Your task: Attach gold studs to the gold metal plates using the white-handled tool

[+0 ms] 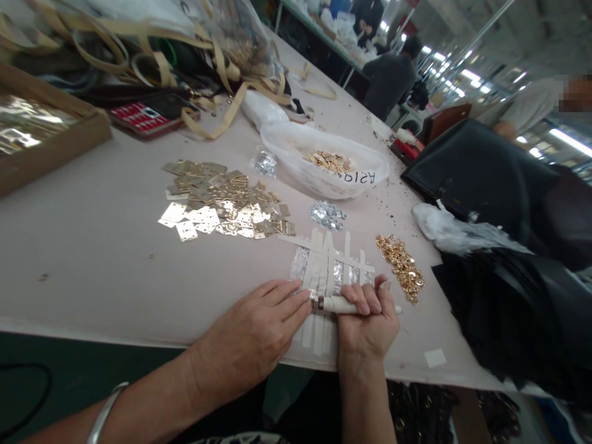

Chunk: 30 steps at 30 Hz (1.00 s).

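My right hand [369,317] is closed round a hand tool with an off-white handle [341,304] and a brown collar, held level above the table edge. The tool's working end points left and is hidden at my left fingertips. My left hand [268,320] reaches in from the left, fingers close together at that end; whatever they pinch is too small or covered. Beneath both hands lies a clear plastic-wrapped pad [340,271] crossed with cream tape strips. Flat gold metal plates [231,200], silver discs [327,214] and small gold fittings [401,265] lie beyond in separate piles.
A white plastic bag [324,179] holding gold pieces stands past the piles. At left is a cardboard box [60,154] of gold plates; straps [226,114] tangle behind it. Black bags and dark material [504,308] crowd the right side. People are in the background.
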{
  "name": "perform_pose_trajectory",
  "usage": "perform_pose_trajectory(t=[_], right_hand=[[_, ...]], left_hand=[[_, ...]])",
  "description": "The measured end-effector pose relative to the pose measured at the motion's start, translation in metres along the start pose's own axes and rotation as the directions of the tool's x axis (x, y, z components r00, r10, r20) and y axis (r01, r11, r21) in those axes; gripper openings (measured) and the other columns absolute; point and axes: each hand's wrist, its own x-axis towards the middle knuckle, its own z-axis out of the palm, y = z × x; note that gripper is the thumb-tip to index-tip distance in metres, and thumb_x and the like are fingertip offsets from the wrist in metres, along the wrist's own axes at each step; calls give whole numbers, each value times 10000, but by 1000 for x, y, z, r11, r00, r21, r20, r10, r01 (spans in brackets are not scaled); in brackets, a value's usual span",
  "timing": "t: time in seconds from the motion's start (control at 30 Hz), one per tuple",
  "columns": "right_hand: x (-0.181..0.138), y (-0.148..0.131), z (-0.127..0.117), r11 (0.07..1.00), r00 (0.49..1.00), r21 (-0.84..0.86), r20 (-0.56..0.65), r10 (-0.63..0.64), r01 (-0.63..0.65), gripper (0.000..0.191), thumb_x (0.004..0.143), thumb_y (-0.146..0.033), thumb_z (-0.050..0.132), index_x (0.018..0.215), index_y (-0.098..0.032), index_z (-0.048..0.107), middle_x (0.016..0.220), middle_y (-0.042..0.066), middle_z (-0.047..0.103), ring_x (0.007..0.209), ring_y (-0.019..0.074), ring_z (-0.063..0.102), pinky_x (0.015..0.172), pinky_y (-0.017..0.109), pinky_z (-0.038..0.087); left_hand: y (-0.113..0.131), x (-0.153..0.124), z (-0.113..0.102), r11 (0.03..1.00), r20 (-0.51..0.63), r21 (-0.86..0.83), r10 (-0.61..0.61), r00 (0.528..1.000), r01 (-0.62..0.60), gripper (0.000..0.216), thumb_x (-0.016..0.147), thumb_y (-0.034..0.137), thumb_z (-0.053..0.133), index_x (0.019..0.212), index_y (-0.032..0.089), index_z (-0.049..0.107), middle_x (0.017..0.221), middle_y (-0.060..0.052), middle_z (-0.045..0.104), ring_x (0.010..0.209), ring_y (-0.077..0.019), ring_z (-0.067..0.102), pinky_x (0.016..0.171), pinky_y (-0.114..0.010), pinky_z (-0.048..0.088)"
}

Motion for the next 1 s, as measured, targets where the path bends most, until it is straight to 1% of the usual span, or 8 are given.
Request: perform_pose_trajectory(t=[0.17, 0.33, 0.47, 0.53, 0.6, 0.67, 0.87, 1.0], right_hand=[[0, 2, 4, 1000, 999, 21, -33, -17, 18, 13, 882, -260, 628, 874, -250, 626, 561, -125, 73, 468, 89, 60, 485, 174, 326], [2, 3, 10, 999, 1000, 27, 6, -17, 17, 100, 917, -222, 562, 890, -254, 653, 553, -123, 61, 455, 92, 15, 421, 154, 287], [-3, 3, 21, 991, 981, -78, 169, -96, 110, 182, 973, -256, 503, 948, -282, 681, 533, -125, 93, 394, 82, 57, 382, 165, 286], [-8, 3, 27, 976, 944, -118, 299, -143, 185, 206, 991, -264, 492, 982, -295, 696, 506, -127, 138, 362, 73, 111, 380, 174, 304], [-13, 3, 32, 958, 891, -142, 421, -170, 249, 186, 989, -272, 524, 989, -303, 707, 479, -129, 187, 350, 67, 176, 399, 187, 334], [-16, 2, 33, 952, 863, -149, 476, -169, 268, 161, 978, -269, 554, 982, -300, 711, 469, -130, 214, 352, 65, 209, 411, 193, 348], [-9, 1, 24, 955, 905, -103, 362, -224, 277, 204, 980, -234, 500, 983, -279, 699, 485, -127, 188, 352, 70, 173, 375, 174, 328], [-9, 4, 24, 946, 902, -133, 365, -230, 294, 189, 978, -261, 513, 973, -295, 699, 483, -129, 170, 346, 71, 166, 372, 173, 327]], left_hand=[[0, -1, 1, 1000, -6, -28, 4, 1000, -4, 364, 922, 117, 506, 1270, 124, 613, 1324, -80, 667, 1278, -245, 552, 1140, -418, 404], [0, 1, 0, 999, 12, -52, -11, 1000, 12, 370, 889, 152, 533, 1246, 126, 624, 1341, -96, 662, 1281, -257, 563, 1156, -428, 397], [0, 2, -1, 997, 28, -82, -7, 1000, 9, 357, 862, 164, 547, 1205, 126, 640, 1350, -110, 655, 1288, -263, 566, 1164, -433, 398], [0, 2, -2, 995, 26, -95, -20, 999, 23, 363, 860, 145, 531, 1204, 128, 645, 1351, -116, 654, 1296, -259, 563, 1165, -432, 404], [0, 1, -1, 994, 23, -103, -35, 999, 37, 372, 874, 124, 502, 1217, 133, 646, 1351, -113, 655, 1300, -252, 563, 1166, -430, 409], [0, 1, -2, 993, 24, -105, -42, 999, 44, 373, 892, 117, 486, 1228, 140, 645, 1354, -103, 655, 1298, -245, 567, 1168, -426, 415], [1, 0, -2, 997, 0, -74, -10, 1000, 10, 367, 884, 116, 516, 1228, 117, 644, 1342, -108, 662, 1277, -254, 580, 1156, -436, 438], [2, 0, 0, 997, -11, -70, -16, 1000, 15, 350, 882, 133, 546, 1218, 120, 647, 1347, -112, 657, 1289, -254, 567, 1164, -429, 423]])
